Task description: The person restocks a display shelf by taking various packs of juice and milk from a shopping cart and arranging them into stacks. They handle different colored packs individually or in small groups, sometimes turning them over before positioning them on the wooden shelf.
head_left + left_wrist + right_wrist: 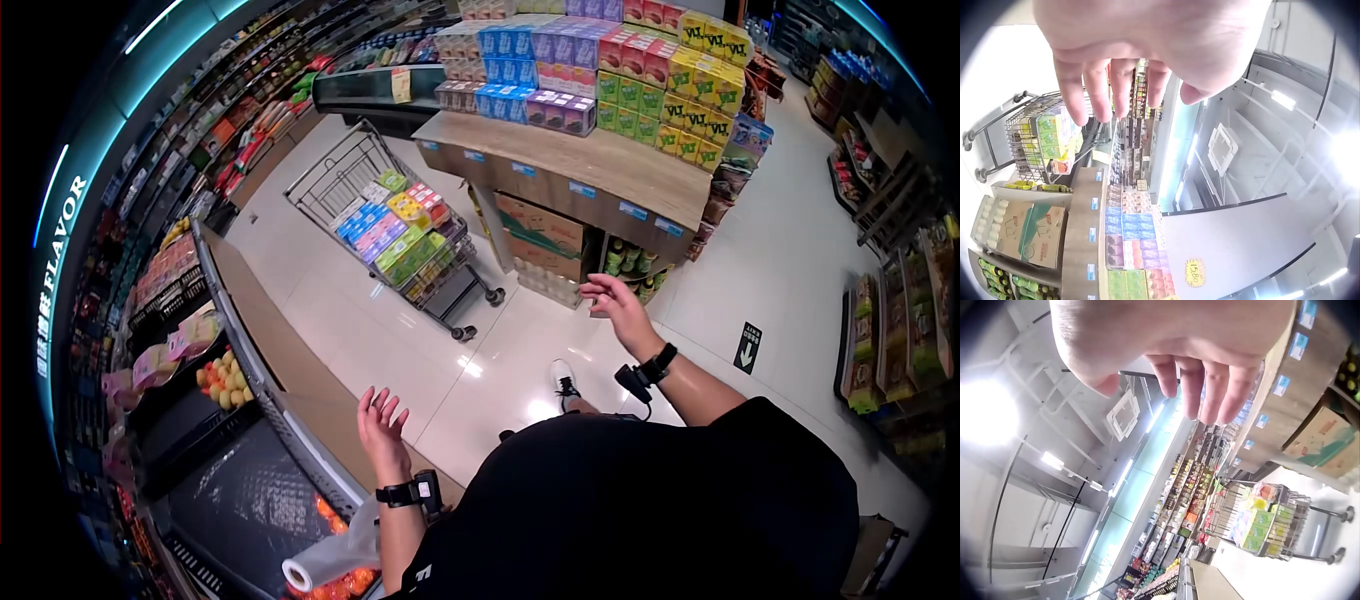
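The wooden display counter (540, 150) stands at the far right, its top stacked with boxed cartons (620, 75). A dark produce stand (250, 490) fills the near left. Between them, beyond both hands, the shopping cart (432, 285) sits on the pale floor, so anyone steering it would do well to keep it clear of both edges. Coloured packs (405, 235) lie piled in its near part, up around the rim; the upper ones look prone to sliding, so a slow, even push would seem safer than a jerk. A roll of plastic bags (320, 565) lies at the near left, just beside the person's left forearm, and a swing of that arm could knock it.

The left hand (382, 435) is released, fingers loosely bent around nothing. The right hand (620, 318) is likewise unladen, nearer the counter. Both are well apart from the cart, so a step closer would likely serve better than stretching. The cart's small wheels (463, 332) probably swivel, which calls for gentle turning.
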Demonstrator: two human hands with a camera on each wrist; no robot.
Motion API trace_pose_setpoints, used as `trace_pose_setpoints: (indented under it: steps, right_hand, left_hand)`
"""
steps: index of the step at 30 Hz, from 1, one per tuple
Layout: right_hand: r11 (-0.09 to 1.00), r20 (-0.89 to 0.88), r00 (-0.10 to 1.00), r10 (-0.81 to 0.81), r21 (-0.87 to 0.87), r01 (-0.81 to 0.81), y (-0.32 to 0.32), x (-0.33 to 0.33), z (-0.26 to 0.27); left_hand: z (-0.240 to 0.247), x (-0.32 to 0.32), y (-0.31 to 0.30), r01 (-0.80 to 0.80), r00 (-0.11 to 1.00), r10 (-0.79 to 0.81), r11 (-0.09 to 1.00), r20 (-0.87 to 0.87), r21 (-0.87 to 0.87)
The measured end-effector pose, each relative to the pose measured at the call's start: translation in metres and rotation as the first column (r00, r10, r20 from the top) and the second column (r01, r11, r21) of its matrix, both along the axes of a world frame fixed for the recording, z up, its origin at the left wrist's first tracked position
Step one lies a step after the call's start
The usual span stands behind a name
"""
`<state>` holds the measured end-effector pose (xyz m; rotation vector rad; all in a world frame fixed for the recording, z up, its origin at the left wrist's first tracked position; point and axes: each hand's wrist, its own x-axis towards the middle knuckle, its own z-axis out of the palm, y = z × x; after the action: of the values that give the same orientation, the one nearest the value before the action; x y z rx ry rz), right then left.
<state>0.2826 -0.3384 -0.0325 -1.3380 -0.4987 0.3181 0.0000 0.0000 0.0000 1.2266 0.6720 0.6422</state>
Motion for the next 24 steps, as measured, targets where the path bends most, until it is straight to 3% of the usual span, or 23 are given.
trace_pose_setpoints:
  steps: [2,3,7,13,19,24]
  right_hand:
    - [0.997,0.008,0.999,0.035,0.065,-0.036,0.036,-0.004,0.004]
    - [0.998,-0.029,0.999,0.044,-0.047,-0.045,0.015,0.061,-0.004]
    - [0.987,-0.003,0.988,0.157,0.022,-0.157,0.120,0.154,0.001]
    - [0.948,0.000,0.949,0.315,-0.057,-0.314,0.229,0.241,0.015]
    - [0.939,-0.028,0.941,0.336,-0.064,-0.337,0.338,0.286,-0.002]
    - [0.937,-0.058,0.946,0.318,-0.130,-0.323,0.421,0.312,-0.017]
  left_hand:
    - [0.014,0.001,0.021,-0.071,0.997,0.070,0.997,0.006,0.025]
    - [-0.026,0.064,-0.004,-0.081,0.996,0.079,0.993,-0.035,-0.085]
    - [0.007,0.140,0.070,-0.132,0.991,0.132,0.991,0.039,0.005]
    - [0.023,0.215,0.149,-0.182,0.983,0.182,0.983,0.024,-0.014]
    - [0.004,0.276,0.240,-0.168,0.986,0.168,0.983,-0.015,-0.074]
    - [-0.023,0.323,0.323,-0.069,0.995,0.057,0.985,-0.078,-0.160]
